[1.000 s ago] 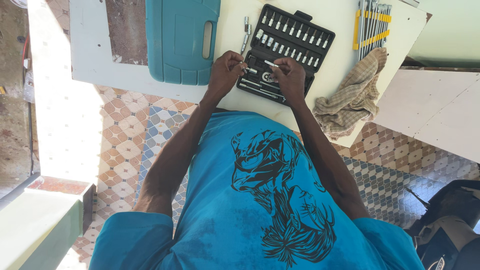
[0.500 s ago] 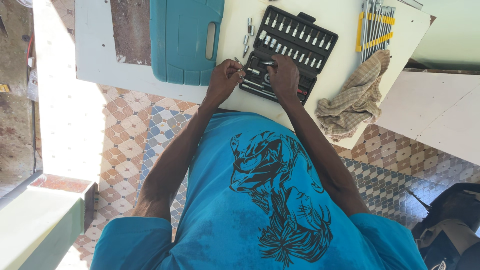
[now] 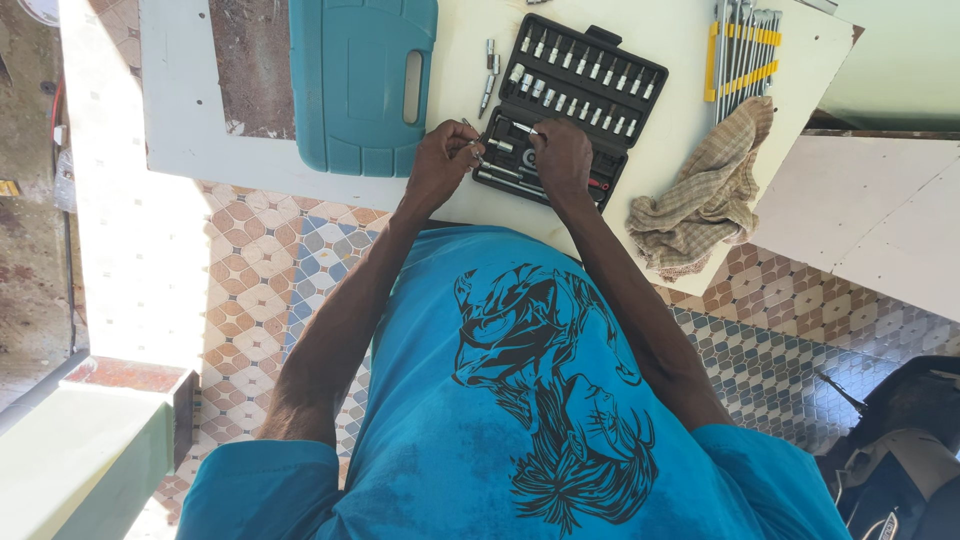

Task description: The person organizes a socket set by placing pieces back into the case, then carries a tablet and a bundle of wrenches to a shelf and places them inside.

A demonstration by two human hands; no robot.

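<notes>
An open black socket set case (image 3: 590, 75) lies on the white table (image 3: 680, 160), with rows of metal sockets and bits in it. My left hand (image 3: 440, 165) is at the case's near left corner, its fingers pinched around a small metal piece (image 3: 470, 150). My right hand (image 3: 562, 155) rests on the near part of the case, and a thin metal bit (image 3: 522, 128) sticks out from its fingertips toward the left hand. The two hands are close together, nearly touching. Two loose sockets (image 3: 489, 85) lie on the table just left of the case.
A teal plastic tool case (image 3: 345, 90) lies shut to the left. A beige checked cloth (image 3: 705, 195) hangs over the table edge at the right. Several wrenches in a yellow holder (image 3: 742, 50) lie at the far right. Patterned floor tiles (image 3: 270, 270) show below.
Both hands have stayed at the near edge of the socket case. The right hand has shifted slightly left, toward the left hand.
</notes>
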